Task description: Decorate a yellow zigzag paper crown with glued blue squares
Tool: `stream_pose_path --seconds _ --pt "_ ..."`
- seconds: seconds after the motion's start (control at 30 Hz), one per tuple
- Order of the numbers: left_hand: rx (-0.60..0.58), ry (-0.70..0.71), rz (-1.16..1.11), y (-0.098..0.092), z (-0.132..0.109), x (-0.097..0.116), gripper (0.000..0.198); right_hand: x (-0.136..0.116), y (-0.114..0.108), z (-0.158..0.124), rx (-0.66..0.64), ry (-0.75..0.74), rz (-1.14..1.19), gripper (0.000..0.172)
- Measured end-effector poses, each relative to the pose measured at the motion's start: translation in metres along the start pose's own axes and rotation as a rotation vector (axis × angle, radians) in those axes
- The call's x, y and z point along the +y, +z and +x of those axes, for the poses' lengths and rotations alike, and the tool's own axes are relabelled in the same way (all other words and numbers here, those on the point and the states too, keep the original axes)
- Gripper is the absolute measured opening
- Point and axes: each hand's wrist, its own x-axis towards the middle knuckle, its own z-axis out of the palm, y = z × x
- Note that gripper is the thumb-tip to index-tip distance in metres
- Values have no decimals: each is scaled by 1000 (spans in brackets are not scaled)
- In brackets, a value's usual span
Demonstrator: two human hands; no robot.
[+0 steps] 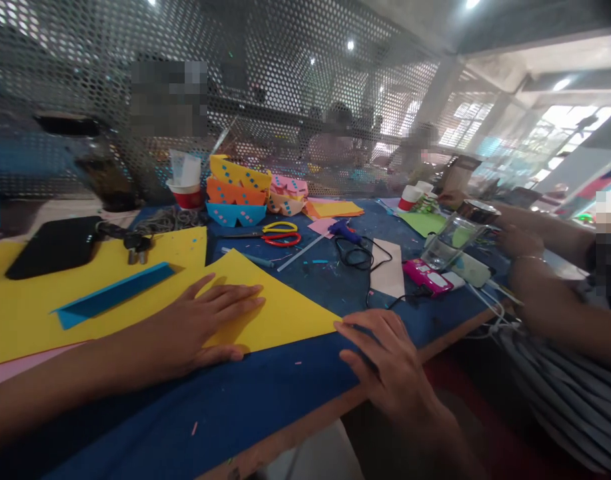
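A yellow paper triangle (285,309) lies on the blue tabletop, one corner pointing right. My left hand (205,327) rests on its left part with the fingers spread. At the right corner, the fingertips of my right hand (380,353) touch the paper, its fingers apart and slightly bent. Left of the triangle, a folded blue strip (114,293) lies on a large yellow sheet (15,313). Scissors (280,235) with red and yellow handles lie just behind the triangle.
Folded paper pieces (238,193), a red cup (186,193), a phone (55,247) and keys (136,245) stand or lie behind. A glue gun (345,231) with its cord, a pink device (428,277) and a glass jar (452,237) are to the right, near another person's arms (550,287).
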Motion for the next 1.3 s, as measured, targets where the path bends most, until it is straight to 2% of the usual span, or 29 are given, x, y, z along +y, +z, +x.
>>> stream_pose_path --seconds 0.17,0.4,0.6,0.87,1.1,1.3 --pt "39 -2 -27 -1 0 2 81 -17 9 15 -83 -78 161 25" --pt "12 -6 -38 -3 0 4 80 -15 20 17 -82 -45 198 21" --pt "-44 -9 -129 -16 0 4 83 -11 21 16 -90 -44 206 18" --pt "-116 19 -232 -25 -6 -14 93 -7 24 14 -85 -59 198 18" --pt "-232 9 -230 -47 -9 -18 100 -6 24 13 -87 -71 198 18" --pt "-220 -49 -240 -59 -21 -15 89 -5 24 13 -107 -77 196 19"
